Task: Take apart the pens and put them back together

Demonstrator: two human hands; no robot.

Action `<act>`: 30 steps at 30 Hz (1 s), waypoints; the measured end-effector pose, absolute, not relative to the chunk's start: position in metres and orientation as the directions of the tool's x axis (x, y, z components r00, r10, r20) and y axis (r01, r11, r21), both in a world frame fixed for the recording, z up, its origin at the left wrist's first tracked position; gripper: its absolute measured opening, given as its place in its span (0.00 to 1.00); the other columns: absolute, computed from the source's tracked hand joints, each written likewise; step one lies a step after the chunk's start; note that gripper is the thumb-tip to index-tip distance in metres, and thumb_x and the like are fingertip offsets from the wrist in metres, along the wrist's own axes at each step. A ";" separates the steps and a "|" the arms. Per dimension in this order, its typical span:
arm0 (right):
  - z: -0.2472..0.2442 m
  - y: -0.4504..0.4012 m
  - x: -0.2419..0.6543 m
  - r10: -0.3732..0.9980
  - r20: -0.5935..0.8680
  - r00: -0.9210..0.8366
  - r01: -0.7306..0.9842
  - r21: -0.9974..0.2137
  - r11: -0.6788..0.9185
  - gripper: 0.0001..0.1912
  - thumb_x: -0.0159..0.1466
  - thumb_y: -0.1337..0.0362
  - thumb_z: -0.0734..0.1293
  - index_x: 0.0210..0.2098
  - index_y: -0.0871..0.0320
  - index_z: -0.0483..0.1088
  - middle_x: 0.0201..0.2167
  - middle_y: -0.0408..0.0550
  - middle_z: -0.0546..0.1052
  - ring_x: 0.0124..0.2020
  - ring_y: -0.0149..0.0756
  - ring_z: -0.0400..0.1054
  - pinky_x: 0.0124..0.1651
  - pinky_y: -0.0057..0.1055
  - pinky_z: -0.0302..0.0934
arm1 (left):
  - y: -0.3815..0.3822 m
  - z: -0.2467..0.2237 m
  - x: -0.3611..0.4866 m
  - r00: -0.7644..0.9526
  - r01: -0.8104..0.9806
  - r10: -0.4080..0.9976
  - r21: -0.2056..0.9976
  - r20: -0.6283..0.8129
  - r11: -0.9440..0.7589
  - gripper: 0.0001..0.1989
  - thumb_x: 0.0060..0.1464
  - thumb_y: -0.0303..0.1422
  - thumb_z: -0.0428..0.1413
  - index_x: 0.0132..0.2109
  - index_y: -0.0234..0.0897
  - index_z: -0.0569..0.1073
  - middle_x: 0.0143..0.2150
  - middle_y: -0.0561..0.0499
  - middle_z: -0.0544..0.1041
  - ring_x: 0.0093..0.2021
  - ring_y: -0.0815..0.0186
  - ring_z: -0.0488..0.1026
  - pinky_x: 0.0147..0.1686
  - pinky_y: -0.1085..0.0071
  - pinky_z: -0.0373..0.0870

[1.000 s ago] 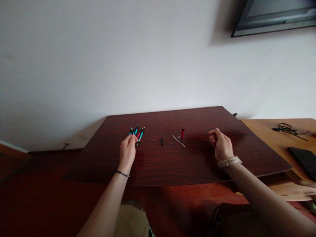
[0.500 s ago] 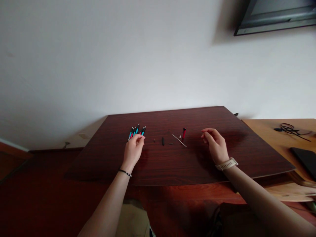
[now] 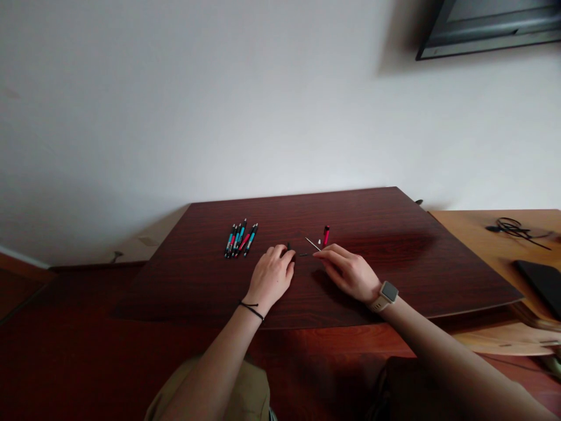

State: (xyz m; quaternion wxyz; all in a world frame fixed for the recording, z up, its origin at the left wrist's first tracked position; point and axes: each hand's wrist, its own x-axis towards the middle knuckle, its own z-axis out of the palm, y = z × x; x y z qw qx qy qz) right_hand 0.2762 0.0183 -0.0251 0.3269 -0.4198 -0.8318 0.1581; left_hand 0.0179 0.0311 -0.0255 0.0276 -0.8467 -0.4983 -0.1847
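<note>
My left hand [image 3: 272, 275] is on the table with its fingers closed around a short black pen part [image 3: 288, 246], which they partly hide. My right hand [image 3: 350, 272] pinches the near end of a thin ink refill [image 3: 312, 242]; the refill's far end points away to the left. Between the hands lies a small dark spring [image 3: 302, 254]. Beyond the right hand is a red pen barrel [image 3: 326, 234] with a black clip, and a tiny whitish piece [image 3: 319, 241] sits beside it. Several blue and red pens [image 3: 240, 238] lie grouped left of the left hand.
The dark wooden table [image 3: 201, 280] stands against a white wall. To its right is a lighter wooden desk [image 3: 456, 225] with a coiled black cable [image 3: 512, 228] and a flat black device [image 3: 541, 283]. A screen [image 3: 495, 29] hangs at the upper right.
My left hand has moved right from the pens to the black pen part. My right hand has come in leftward and taken hold of the refill's near end.
</note>
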 end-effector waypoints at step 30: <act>-0.031 0.031 0.234 0.904 0.203 -0.376 0.858 -0.293 0.423 0.14 0.79 0.64 0.59 0.56 0.53 0.75 0.58 0.53 0.79 0.50 0.41 0.79 0.44 0.30 0.70 | 0.028 -0.023 0.020 0.255 0.727 0.885 0.526 0.389 -0.441 0.13 0.65 0.22 0.59 0.52 0.44 0.79 0.50 0.50 0.81 0.48 0.61 0.80 0.50 0.66 0.76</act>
